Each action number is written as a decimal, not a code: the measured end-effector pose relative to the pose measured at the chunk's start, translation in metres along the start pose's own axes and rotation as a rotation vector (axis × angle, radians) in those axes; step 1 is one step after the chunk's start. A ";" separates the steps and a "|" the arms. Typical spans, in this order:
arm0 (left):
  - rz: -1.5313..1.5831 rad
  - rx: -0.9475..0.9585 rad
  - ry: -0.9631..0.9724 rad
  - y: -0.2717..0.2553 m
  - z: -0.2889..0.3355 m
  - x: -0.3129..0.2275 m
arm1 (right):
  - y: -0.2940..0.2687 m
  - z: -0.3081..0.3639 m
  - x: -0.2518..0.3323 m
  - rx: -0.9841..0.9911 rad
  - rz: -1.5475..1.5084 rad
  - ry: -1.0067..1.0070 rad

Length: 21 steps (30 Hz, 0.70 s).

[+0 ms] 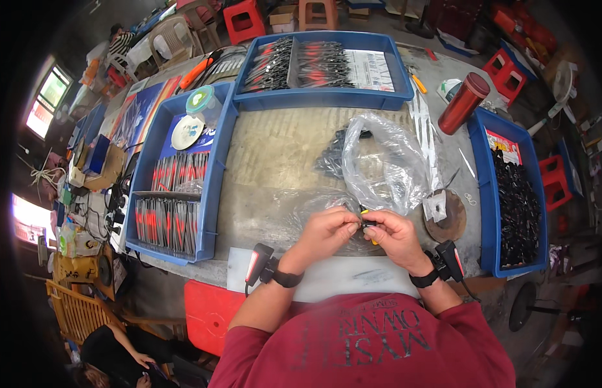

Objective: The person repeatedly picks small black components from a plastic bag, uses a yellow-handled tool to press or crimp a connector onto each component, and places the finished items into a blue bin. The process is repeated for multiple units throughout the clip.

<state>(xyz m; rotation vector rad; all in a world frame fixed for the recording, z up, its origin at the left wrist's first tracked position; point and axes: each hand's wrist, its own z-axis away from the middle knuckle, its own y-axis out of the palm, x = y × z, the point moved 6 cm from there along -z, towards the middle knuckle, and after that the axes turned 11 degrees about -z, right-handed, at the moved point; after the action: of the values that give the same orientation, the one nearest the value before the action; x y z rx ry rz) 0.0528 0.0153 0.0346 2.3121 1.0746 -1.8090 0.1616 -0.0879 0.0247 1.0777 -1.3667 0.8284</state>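
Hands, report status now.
Left hand, right hand: both pinching small dark piece. Piece mostly hidden. Plastic bag just beyond hands.

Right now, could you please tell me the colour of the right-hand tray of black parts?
The right-hand tray is blue, as the head view shows.

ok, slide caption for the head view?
Left hand and right hand meet at a small black-and-yellow item amid blue trays.

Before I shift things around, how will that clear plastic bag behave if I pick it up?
The clear bag is probably floppy, since it lies crumpled and creased. It looks thin and see-through, so likely light. Its shine suggests it may feel slippery.
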 end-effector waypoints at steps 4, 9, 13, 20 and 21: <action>-0.034 0.001 0.030 0.000 0.000 -0.003 | 0.001 0.002 0.001 0.001 0.043 -0.036; -0.058 -0.007 0.061 0.001 -0.001 -0.008 | -0.001 0.007 0.001 -0.062 -0.017 0.006; -0.081 -0.017 0.073 0.002 -0.001 -0.010 | -0.001 0.009 0.000 -0.087 -0.061 0.018; -0.092 -0.021 0.061 0.006 0.000 -0.010 | -0.004 0.015 0.006 -0.087 0.052 0.026; -0.079 -0.019 0.036 0.006 0.001 -0.008 | -0.007 0.014 0.009 -0.103 0.027 -0.008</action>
<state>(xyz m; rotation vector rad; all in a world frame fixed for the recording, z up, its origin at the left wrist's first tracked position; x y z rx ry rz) 0.0543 0.0067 0.0392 2.3320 1.1992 -1.7820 0.1638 -0.1048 0.0314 0.9859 -1.4176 0.7659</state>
